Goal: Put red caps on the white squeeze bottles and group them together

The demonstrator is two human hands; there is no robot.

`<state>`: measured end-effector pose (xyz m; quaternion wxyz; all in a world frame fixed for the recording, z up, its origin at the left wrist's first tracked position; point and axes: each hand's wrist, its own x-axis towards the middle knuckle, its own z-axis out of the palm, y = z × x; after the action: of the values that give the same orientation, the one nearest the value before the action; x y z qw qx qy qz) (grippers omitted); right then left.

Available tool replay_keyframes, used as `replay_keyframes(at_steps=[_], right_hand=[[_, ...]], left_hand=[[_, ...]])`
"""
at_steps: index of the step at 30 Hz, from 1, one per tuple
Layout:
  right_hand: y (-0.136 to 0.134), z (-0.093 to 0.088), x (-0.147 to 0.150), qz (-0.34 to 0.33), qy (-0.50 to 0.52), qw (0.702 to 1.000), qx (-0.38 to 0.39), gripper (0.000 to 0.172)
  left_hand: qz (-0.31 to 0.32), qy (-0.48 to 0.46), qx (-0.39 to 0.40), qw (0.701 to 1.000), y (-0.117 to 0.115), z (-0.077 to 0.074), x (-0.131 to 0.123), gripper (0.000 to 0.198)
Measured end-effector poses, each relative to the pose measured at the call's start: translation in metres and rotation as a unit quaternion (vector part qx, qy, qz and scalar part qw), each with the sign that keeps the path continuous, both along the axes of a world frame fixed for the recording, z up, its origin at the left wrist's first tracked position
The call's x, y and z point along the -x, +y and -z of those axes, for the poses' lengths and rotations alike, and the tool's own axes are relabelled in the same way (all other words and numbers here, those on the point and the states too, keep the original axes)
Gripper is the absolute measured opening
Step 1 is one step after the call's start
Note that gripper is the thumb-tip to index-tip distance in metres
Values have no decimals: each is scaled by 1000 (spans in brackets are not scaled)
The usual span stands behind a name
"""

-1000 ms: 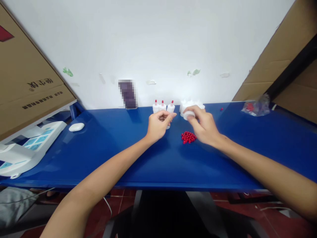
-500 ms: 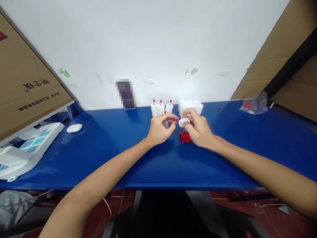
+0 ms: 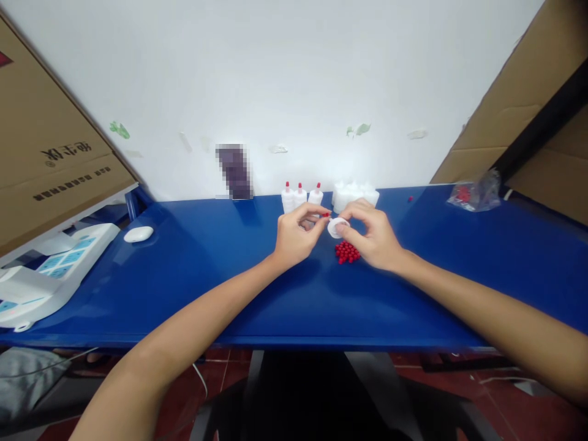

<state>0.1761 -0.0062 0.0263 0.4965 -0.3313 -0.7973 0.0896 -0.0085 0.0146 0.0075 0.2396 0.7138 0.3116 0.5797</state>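
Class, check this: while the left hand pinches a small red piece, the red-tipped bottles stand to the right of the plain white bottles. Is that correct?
No: the head view shows the red-tipped bottles to the left of the plain white bottles. The left hand does pinch a small red piece.

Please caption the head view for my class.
Over a blue table, the left hand pinches a red cap close to a white bottle in the right hand, near heaped red caps.

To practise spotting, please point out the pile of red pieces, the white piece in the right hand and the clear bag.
Pile of red pieces (image 3: 348,252): head view, middle of the heap.
White piece (image 3: 334,227): head view, its rounded face.
Clear bag (image 3: 481,197): head view, its film.
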Motion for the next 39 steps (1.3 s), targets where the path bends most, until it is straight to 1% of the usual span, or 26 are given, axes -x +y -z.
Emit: replay_keyframes(at_steps=[2, 3, 6, 9, 12, 15, 19, 22, 25, 28, 32, 35, 39], right_hand=[[1, 3, 0, 14, 12, 1000, 23, 17], [1, 4, 0, 10, 22, 999, 38, 16], [-1, 8, 1, -35, 51, 995, 84, 15], [-2, 9, 2, -67, 63, 990, 106, 18], [-2, 7, 2, -70, 59, 989, 117, 20], [0, 5, -1, -75, 28, 988, 129, 21], [3, 3, -2, -90, -28, 990, 105, 28], [2, 4, -1, -83, -51, 993, 69, 26], [0, 5, 0, -61, -39, 997, 32, 24], [-1, 5, -1, -45, -16, 999, 4, 22], [-3, 1, -1, -42, -6, 999, 10, 19], [-4, -2, 0, -39, -13, 999, 22, 21], [-1, 1, -1, -40, 5, 998, 45, 15]], left_hand=[[-10, -7, -20, 1000, 1, -1, 0, 8], [-13, -4, -34, 999, 2, -1, 1, 5], [-18, 12, -72, 997, 2, -2, 1, 2], [-20, 18, -97, 995, 1, -2, 1, 2], [-13, 19, -135, 991, 1, -2, 1, 4], [-7, 44, -167, 985, 2, -1, 2, 3], [-12, 67, -203, 977, 2, 0, 4, 2], [-11, 72, -219, 973, 2, -1, 4, 3], [-1, 76, -220, 973, 2, -2, 4, 4], [24, 108, -218, 970, 3, 0, 4, 8], [34, 157, -233, 959, 3, 4, 6, 19], [39, 180, -234, 955, 1, 4, 9, 23], [67, 190, -235, 951, 0, 1, 14, 32]])
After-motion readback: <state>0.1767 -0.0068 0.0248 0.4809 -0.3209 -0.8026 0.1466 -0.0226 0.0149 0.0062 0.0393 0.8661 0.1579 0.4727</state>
